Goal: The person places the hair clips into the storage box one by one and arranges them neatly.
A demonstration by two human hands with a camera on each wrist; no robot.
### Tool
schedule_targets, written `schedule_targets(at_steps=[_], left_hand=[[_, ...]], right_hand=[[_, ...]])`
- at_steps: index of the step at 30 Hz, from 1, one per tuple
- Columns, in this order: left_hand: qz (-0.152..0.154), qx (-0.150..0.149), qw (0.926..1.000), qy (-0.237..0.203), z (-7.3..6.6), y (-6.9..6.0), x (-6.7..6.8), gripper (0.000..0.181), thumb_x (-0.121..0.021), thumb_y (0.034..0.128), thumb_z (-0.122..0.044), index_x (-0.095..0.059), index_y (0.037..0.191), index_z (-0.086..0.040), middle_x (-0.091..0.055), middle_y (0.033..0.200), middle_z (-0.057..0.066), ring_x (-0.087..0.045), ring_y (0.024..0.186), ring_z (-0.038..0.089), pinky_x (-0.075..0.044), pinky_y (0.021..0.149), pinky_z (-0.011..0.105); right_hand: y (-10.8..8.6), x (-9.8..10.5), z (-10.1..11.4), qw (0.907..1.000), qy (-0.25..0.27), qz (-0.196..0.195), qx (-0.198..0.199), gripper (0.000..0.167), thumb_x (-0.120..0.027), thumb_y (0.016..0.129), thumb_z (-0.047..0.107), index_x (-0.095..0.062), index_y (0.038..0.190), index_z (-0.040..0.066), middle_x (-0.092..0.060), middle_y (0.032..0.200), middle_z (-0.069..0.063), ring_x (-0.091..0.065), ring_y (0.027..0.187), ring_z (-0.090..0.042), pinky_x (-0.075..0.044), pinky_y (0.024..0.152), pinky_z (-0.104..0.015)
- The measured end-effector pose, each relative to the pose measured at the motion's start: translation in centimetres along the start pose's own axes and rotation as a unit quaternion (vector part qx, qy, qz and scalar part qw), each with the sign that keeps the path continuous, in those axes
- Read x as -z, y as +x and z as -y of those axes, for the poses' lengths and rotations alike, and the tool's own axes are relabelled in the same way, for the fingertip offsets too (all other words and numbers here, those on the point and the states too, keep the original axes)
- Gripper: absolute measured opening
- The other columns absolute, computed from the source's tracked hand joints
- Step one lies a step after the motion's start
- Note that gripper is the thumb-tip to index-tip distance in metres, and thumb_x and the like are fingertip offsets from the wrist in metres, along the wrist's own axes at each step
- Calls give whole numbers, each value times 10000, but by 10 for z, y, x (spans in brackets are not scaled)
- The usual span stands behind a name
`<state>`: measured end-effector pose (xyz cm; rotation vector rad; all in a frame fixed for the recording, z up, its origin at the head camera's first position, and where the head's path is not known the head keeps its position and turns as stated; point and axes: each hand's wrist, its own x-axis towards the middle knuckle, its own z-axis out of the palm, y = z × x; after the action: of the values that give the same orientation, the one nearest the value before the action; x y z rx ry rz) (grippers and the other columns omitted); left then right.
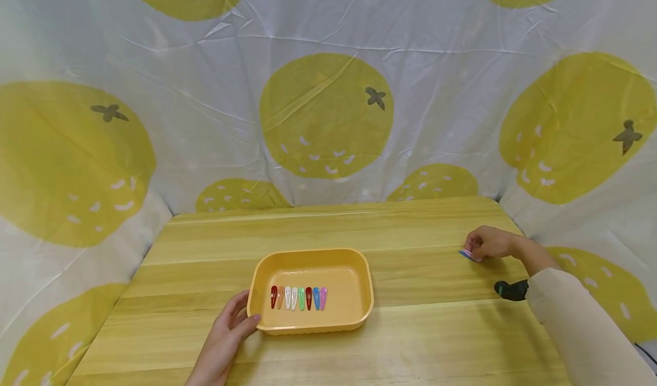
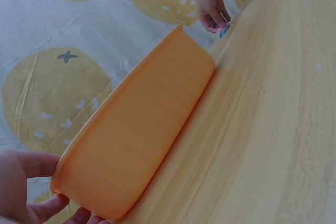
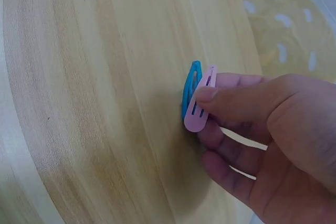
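Note:
A shallow yellow plastic tray (image 1: 328,255) stands on the wooden table. Inside it several snap hair clips (image 1: 301,298) lie side by side in a row, coloured dark red, orange, white, green, blue and pink. My left hand (image 1: 228,332) holds the tray's left front corner; the left wrist view has its thumb at the rim and the other fingers (image 2: 48,206) below. Over at the table's right side, my right hand (image 1: 487,243) pinches a pink hair clip (image 3: 195,121) and a blue hair clip (image 3: 187,92) between thumb and fingers, the pink one overlapping the blue.
The wooden table (image 1: 421,340) extends around the tray on all sides. A dark strap-like object (image 1: 510,290) shows beside the right sleeve (image 1: 580,317). White cloth with yellow fruit prints (image 1: 328,112) hangs behind the table and along both sides.

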<state>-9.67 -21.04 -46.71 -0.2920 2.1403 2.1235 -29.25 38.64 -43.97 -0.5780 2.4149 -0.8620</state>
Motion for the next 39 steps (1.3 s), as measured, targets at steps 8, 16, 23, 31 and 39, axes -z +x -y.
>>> schedule_targets(at_steps=[8, 16, 23, 31, 39], left_hand=[[-17, 4, 10000, 3, 0, 0, 0, 610, -655, 992, -68, -378, 1533, -10, -360, 1586, 196, -379, 1406, 378, -487, 926, 220], [7, 15, 10000, 10, 0, 0, 1, 609, -654, 995, -75, -376, 1534, -16, -363, 1585, 189, -384, 1404, 372, -486, 928, 222], [14, 0, 10000, 5, 0, 0, 0, 618, -655, 993, -72, -368, 1537, -9, -358, 1589, 201, -379, 1408, 380, -492, 925, 231], [-11, -8, 10000, -13, -1, 0, 0, 620, -654, 991, -70, -366, 1536, -3, -357, 1588, 206, -379, 1406, 380, -492, 924, 227], [-10, 10, 10000, -13, -1, -1, 0, 619, -660, 989, -75, -376, 1535, -12, -361, 1587, 202, -371, 1413, 381, -490, 923, 224]], right_hand=[[3, 1, 10, 9999, 62, -106, -82, 73, -623, 901, -76, -645, 955, -31, -601, 772, -42, -512, 668, -176, -421, 583, -264], [10, 7, 25, 9998, 182, -30, -54, 78, -575, 975, -43, -634, 1020, -67, -591, 758, -92, -502, 650, -193, -448, 610, -326], [17, 6, 42, 9994, 3, 11, 337, 140, -551, 1009, -2, -628, 1090, -87, -651, 886, -153, -557, 712, -254, -497, 652, -405], [31, -5, 65, 9994, 305, -59, 153, 55, -568, 971, -62, -583, 1022, -52, -589, 767, -105, -480, 653, -201, -424, 609, -328], [44, -13, 82, 9992, 259, -18, 303, 43, -588, 969, -27, -590, 1009, -42, -619, 783, -105, -510, 674, -218, -422, 617, -332]])
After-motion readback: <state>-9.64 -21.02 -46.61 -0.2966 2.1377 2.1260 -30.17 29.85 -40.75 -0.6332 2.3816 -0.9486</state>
